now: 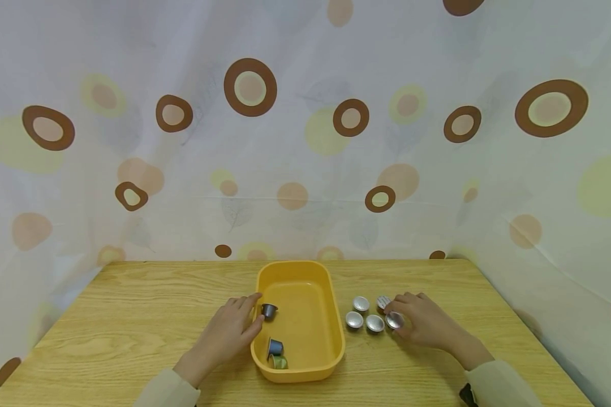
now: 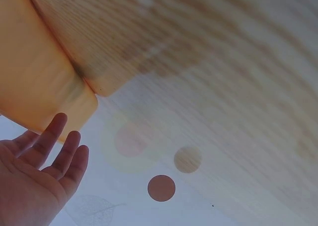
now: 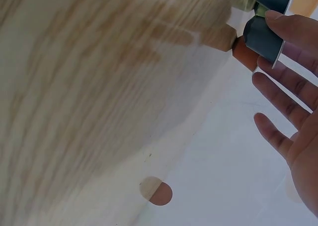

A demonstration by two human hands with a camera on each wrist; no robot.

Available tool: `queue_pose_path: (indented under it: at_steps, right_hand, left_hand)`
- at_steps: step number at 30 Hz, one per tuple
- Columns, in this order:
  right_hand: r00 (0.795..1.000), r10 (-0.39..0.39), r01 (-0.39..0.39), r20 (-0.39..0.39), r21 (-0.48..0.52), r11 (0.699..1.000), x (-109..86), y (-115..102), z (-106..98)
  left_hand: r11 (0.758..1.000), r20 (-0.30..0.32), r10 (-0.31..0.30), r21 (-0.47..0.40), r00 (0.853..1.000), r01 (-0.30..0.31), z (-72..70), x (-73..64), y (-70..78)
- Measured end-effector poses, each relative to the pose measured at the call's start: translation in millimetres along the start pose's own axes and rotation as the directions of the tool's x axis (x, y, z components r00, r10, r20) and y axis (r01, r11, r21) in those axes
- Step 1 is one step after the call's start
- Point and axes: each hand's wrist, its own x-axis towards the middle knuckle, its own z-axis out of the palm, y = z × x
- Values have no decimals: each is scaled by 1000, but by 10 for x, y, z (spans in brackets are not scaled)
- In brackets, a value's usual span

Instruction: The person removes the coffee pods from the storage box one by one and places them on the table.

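My left hand (image 1: 229, 330) rests at the left rim of a yellow tray (image 1: 336, 316), fingers loosely extended and holding nothing. Inside that tray lie a dark coffee capsule (image 1: 269, 311), a blue one (image 1: 275, 347) and a green one (image 1: 279, 362), all on its left side. Right of the tray, several coffee capsules stand foil side up, among them a silver-topped one (image 1: 374, 323). There my right hand (image 1: 425, 322) pinches a dark teal coffee capsule (image 3: 262, 41) between thumb and fingers at its rim. In the right wrist view, an orange-brown capsule (image 3: 244, 53) is close behind it.
A wooden table (image 1: 158, 305) carries the tray and the capsules. Behind it and along the sides hangs a white cloth (image 1: 295, 152) printed with brown, peach and yellow spots.
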Motion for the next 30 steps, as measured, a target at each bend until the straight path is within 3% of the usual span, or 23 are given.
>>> queue_pose_path:
  at_steps: [13, 30]
  right_hand:
    - [999, 22, -23, 43, 10, 1000, -5, -9, 1]
    - [1000, 25, -26, 17, 35, 999, -41, 15, 5]
  left_hand:
    - [1000, 10, -2, -7, 1000, 2, 12, 3, -14]
    - [1000, 0, 11, -5, 1000, -11, 16, 2, -26]
